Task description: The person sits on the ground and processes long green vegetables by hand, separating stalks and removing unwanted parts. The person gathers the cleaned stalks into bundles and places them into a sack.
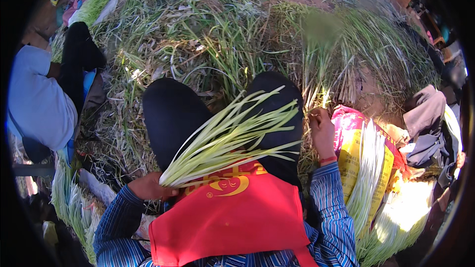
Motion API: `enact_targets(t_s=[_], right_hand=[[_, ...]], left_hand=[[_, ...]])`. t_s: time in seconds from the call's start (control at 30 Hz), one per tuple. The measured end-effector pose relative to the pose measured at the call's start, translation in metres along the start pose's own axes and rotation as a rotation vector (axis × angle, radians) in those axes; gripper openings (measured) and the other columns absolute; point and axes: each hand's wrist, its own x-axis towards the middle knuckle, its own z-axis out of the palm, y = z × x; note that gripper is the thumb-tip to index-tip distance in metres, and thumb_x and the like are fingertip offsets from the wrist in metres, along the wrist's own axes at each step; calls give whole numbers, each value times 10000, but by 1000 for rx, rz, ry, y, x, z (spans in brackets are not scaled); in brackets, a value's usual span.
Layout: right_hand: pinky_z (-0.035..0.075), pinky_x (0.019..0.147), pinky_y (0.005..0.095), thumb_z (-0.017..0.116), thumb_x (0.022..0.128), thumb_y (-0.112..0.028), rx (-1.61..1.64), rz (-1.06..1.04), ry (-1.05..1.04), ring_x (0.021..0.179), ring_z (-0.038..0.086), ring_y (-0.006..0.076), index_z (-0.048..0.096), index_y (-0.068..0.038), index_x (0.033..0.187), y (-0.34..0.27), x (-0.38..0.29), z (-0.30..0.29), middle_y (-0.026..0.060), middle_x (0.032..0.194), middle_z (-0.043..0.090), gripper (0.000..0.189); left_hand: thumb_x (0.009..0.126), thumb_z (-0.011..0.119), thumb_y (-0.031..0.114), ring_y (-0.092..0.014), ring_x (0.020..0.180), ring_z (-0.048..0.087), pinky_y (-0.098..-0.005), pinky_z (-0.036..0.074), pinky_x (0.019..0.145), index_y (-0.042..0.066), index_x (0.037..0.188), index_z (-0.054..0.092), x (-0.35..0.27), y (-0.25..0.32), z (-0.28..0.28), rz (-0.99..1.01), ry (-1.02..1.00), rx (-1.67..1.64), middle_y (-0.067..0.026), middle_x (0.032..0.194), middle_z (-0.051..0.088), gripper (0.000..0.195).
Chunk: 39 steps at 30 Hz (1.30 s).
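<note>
My left hand (pixel 154 188) is closed around the white root ends of a bunch of pale green leafy stalks (pixel 230 133), probably chives. The bunch lies slanted across my lap, over a red apron (pixel 230 226) and black trouser legs, its leaf tips fanned towards the right knee. My right hand (pixel 321 129) is beside the right knee, at the near edge of a heap of green stalks (pixel 315 81). Its fingers are bent together, and whether they grip a stalk is unclear. Right of it, a bunch of white stalks (pixel 367 163) rests on a yellow and red printed sack (pixel 350 137).
Loose stalks and dry litter (pixel 207 33) cover the ground ahead. Trimmed bunches lie at lower left (pixel 74 200) and lower right (pixel 399 218). A person in a light blue top (pixel 42 100) sits at the left; another person in dark clothes (pixel 430 126) is at the right.
</note>
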Motion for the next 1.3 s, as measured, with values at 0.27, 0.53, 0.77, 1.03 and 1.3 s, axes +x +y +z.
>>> enact_targets(t_s=[0.27,0.53,0.77,1.03,1.3], right_hand=[[367,906,296,442,862,-103,377,-20,44,1049,501,221,459,28,1168,-12,-9,12,153,1129,529,333],[436,663,228,539,816,-55,596,-120,-117,715,536,101,493,-34,1119,-93,-37,-23,47,836,578,307],[465,618,218,650,756,-114,693,-536,-776,744,594,111,553,-45,1047,-166,-60,-5,70,855,600,314],[386,886,312,636,772,-332,1369,-368,-1070,1065,444,171,274,-54,1310,-223,-30,3,96,1232,427,705],[266,1012,417,602,733,-492,2256,-104,-609,1200,338,243,359,-79,1258,-205,6,-13,91,1313,354,711]], left_hand=[[739,675,217,-130,459,460,-257,395,456,8,857,514,-33,58,-35,380,186,-462,-40,560,474,289],[815,584,284,-87,525,447,-247,418,514,37,987,475,-74,144,-81,813,383,-419,22,603,430,320],[865,525,236,-72,585,464,-236,450,572,51,1000,489,-128,246,-105,1306,190,-507,38,662,454,232],[875,498,200,-74,583,463,-266,436,615,98,843,481,-82,307,-57,1628,-131,-747,51,619,441,108],[878,494,225,-64,571,458,-270,440,614,135,833,495,35,289,9,1423,-129,-1178,68,609,445,100]])
